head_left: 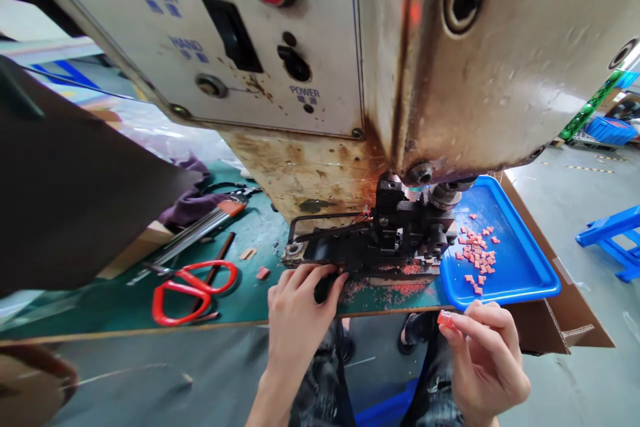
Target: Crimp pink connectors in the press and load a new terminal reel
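Your left hand [299, 310] rests on the front edge of the green table [115, 303], and its fingers close around a dark handle [324, 288] at the base of the black tool block [395, 233] under the machine head [450, 60]. Your right hand [484, 353] is below the table edge and pinches a small red piece [445, 319] between thumb and index finger. It is just beside the blue tray [520, 267], where more small red pieces [477, 257] lie loose. Red scissors [193, 290] lie on the table, well to the left.
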A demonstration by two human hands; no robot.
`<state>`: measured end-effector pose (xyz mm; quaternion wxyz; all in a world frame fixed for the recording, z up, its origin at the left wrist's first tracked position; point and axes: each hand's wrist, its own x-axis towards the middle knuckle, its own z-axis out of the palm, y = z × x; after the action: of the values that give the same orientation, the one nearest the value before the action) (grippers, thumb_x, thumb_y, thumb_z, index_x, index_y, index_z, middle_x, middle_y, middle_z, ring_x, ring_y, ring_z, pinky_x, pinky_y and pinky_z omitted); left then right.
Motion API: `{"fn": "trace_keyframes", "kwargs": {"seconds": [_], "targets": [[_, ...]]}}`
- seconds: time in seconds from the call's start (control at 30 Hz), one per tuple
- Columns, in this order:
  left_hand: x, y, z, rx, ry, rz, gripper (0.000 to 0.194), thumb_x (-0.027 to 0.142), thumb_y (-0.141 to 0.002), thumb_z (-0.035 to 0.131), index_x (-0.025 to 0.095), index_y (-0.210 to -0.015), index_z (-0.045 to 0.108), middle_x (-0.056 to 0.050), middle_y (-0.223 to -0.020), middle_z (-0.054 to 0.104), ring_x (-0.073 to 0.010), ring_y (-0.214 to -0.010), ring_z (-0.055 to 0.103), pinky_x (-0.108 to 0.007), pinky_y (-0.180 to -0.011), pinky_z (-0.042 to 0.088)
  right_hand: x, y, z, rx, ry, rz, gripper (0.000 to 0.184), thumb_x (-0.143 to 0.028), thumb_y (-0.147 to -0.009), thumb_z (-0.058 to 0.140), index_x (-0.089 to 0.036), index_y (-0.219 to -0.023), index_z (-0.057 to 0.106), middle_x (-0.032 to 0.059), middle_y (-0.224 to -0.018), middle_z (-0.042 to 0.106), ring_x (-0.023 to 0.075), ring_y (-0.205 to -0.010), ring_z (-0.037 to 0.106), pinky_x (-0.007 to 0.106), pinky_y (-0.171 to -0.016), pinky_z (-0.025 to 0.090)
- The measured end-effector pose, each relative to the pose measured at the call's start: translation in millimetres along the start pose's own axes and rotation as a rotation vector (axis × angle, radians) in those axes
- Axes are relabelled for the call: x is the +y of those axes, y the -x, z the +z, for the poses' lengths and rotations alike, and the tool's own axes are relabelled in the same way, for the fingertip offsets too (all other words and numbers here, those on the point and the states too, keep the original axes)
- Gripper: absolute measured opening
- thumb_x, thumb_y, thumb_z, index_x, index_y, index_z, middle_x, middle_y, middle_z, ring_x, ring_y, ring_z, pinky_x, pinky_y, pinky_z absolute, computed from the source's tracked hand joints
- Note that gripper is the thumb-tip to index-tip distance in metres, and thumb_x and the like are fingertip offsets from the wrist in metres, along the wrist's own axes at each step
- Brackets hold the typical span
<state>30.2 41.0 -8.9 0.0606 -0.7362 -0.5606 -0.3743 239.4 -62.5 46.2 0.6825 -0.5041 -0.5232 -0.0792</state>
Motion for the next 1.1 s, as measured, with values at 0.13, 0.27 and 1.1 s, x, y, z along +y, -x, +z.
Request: {"fn": "trace_keyframes", "kwargs": {"seconds": [0.13, 0.27, 1.1], "targets": [[2.9, -2.8, -1.0, -0.018, -0.012, -0.007, 0.031, 0.036, -0.100, 0.052, 0.022, -0.083, 0.074, -0.008, -0.088, 0.077, -0.0302, -0.083, 0.066, -0.040, -0.074, 0.047, -2.3, 0.2, 0.4, 0.027, -0.017, -0.005, 0.016, -0.011, -0.094, 0.076, -0.026, -0.101, 0.080, 0.0000, -0.082, 0.058, 0.0147, -0.068, 0.057, 0.032, -0.058, 0.047], [1.8, -3.7, -4.5, -0.020, 0.013, -0.016, 0.029, 0.035, -0.100, 0.052, 0.022, -0.085, 0.074, -0.008, -0.088, 0.078, -0.0301, -0.085, 0.068, -0.041, -0.078, 0.050, -2.3, -0.6, 0.7, 0.029, -0.040, -0.008, 0.018, -0.010, -0.094, 0.076, -0.025, -0.103, 0.081, -0.0004, -0.082, 0.058, 0.0141, -0.068, 0.057, 0.031, -0.059, 0.046], [25.2, 11.6, -47.8, -0.106, 0.669, -0.227, 0.016, 0.039, -0.094, 0.072, 0.024, -0.093, 0.078, 0.000, -0.085, 0.081, -0.0174, -0.073, 0.078, -0.020, -0.067, 0.062, 52.0, 1.3, -34.5, -0.017, 0.167, 0.029, 0.007, -0.018, -0.091, 0.080, -0.023, -0.096, 0.081, 0.0035, -0.086, 0.066, 0.0176, -0.073, 0.067, 0.029, -0.054, 0.057]]}}
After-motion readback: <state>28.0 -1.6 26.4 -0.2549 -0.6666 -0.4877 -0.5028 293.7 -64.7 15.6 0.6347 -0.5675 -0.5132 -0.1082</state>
